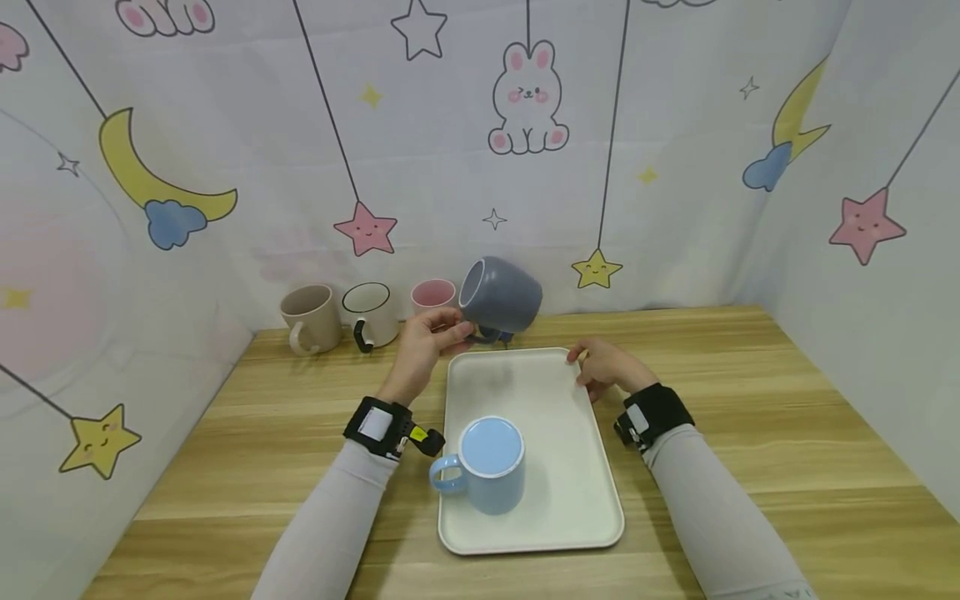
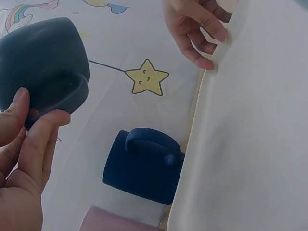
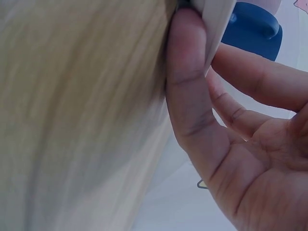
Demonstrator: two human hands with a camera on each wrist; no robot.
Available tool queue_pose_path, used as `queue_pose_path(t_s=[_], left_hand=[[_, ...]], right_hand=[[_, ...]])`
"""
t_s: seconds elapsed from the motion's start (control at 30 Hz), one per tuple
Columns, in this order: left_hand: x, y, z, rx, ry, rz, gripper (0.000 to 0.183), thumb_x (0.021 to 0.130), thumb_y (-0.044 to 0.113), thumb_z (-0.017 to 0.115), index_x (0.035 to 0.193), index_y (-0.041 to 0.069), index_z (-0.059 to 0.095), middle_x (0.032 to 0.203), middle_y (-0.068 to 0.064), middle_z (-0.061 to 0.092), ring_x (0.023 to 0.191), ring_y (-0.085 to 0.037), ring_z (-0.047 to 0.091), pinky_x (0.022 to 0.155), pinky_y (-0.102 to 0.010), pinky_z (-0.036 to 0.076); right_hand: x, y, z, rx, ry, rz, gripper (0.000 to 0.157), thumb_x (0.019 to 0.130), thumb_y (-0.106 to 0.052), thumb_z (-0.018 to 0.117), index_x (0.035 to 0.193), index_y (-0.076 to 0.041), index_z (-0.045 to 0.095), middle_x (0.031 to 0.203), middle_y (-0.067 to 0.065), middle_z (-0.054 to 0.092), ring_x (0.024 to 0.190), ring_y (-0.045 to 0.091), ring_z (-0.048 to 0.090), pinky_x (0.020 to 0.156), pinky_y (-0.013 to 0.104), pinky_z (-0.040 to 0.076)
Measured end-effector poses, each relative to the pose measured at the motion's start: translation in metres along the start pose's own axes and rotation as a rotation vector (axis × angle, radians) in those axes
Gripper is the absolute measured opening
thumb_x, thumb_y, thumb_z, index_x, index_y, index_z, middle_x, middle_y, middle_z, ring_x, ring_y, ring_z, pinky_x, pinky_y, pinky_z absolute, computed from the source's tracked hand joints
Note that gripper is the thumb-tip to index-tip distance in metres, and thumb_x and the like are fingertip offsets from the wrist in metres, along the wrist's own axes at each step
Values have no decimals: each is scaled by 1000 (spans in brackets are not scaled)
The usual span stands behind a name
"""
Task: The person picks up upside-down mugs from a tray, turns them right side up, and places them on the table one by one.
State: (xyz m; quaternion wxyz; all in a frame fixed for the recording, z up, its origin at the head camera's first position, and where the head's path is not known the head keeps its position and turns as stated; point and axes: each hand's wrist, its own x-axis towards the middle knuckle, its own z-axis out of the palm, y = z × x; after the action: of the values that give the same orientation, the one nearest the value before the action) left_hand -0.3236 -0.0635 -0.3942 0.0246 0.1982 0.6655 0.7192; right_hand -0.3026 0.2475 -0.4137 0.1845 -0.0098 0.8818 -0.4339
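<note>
My left hand (image 1: 423, 346) pinches the handle of a grey-blue mug (image 1: 504, 296) between thumb and fingers. This mug is raised above the far edge of a cream tray (image 1: 558, 475), tilted on its side with its mouth facing left. At the tray's far right corner my right hand (image 1: 611, 367) grips the rim, its thumb (image 3: 187, 53) against the outer side. A light blue mug (image 1: 492, 471) stands upside down on the tray's near part, handle to the left. Behind the tray, a dark blue mug (image 2: 142, 168) is mostly hidden in the head view.
Along the back wall stand a beige mug (image 1: 311, 317), a white mug (image 1: 375, 312) with black rim and handle, and a pink mug (image 1: 433, 294) partly behind my left hand. A patterned cloth (image 1: 675, 250) hangs behind the wooden table (image 1: 750, 400).
</note>
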Motion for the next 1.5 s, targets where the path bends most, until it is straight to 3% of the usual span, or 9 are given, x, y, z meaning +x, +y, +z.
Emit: queue_pose_path(t_s=[0.33, 0.5, 0.63, 0.73, 0.8, 1.0, 1.23, 1.33, 1.5], left_hand=[[0, 0, 1, -112, 25, 3, 6, 100, -2, 66, 106, -3, 68, 97, -8, 70, 88, -16, 73, 85, -33, 63], [0, 1, 2, -162, 32, 7, 8, 101, -4, 63, 100, 3, 67, 96, -7, 69, 89, -15, 73, 86, -33, 62], [1, 1, 3, -198, 31, 9, 13, 101, -5, 61, 98, 5, 67, 98, -8, 66, 90, -16, 73, 95, -45, 58], [1, 0, 4, -224, 32, 7, 13, 102, -5, 60, 99, 6, 68, 103, -14, 65, 92, -18, 73, 100, -55, 52], [1, -1, 5, -236, 35, 6, 13, 102, -5, 60, 100, 5, 68, 104, -15, 64, 93, -18, 72, 101, -55, 51], [1, -3, 7, -251, 42, -7, 14, 101, -5, 61, 99, 7, 69, 100, -8, 66, 92, -17, 72, 98, -50, 54], [1, -6, 10, -260, 16, 6, 16, 100, -6, 63, 97, 8, 70, 100, -7, 65, 90, -17, 73, 87, -35, 62], [2, -8, 11, -253, 3, 15, 15, 100, -5, 64, 98, 8, 70, 100, -8, 66, 92, -18, 73, 87, -34, 63], [1, -8, 12, -239, 1, 9, 11, 99, -6, 63, 101, 3, 69, 101, -7, 66, 95, -18, 72, 88, -36, 62]], right_hand=[[0, -7, -1, -69, 17, 8, 36, 96, 7, 58, 131, 7, 52, 79, 11, 54, 57, 16, 59, 56, 27, 57], [-1, -19, -2, -124, 122, -129, 33, 102, -6, 60, 132, 9, 54, 95, 15, 57, 75, 22, 58, 65, 28, 51], [-8, -35, 4, -22, 203, -300, 38, 104, -13, 63, 135, 8, 56, 116, 23, 61, 101, 38, 62, 85, 46, 59], [-11, -46, 14, 100, 208, -378, 40, 105, -16, 64, 137, 5, 56, 123, 24, 61, 112, 46, 61, 97, 58, 55], [-12, -52, 22, 162, 192, -412, 41, 105, -17, 64, 138, 6, 56, 125, 24, 60, 113, 47, 60, 100, 61, 53], [-13, -61, 41, 294, 154, -472, 43, 106, -18, 63, 140, 7, 54, 132, 25, 58, 115, 46, 61, 103, 59, 53], [-8, -67, 59, 415, 161, -532, 38, 103, -11, 66, 134, 11, 60, 124, 22, 63, 110, 41, 63, 93, 39, 60], [-6, -68, 65, 451, 181, -531, 36, 103, -9, 66, 133, 11, 62, 126, 23, 65, 109, 37, 64, 91, 34, 60], [-5, -70, 72, 485, 229, -518, 31, 102, -6, 65, 128, 11, 66, 125, 24, 67, 107, 31, 66, 92, 37, 60]])
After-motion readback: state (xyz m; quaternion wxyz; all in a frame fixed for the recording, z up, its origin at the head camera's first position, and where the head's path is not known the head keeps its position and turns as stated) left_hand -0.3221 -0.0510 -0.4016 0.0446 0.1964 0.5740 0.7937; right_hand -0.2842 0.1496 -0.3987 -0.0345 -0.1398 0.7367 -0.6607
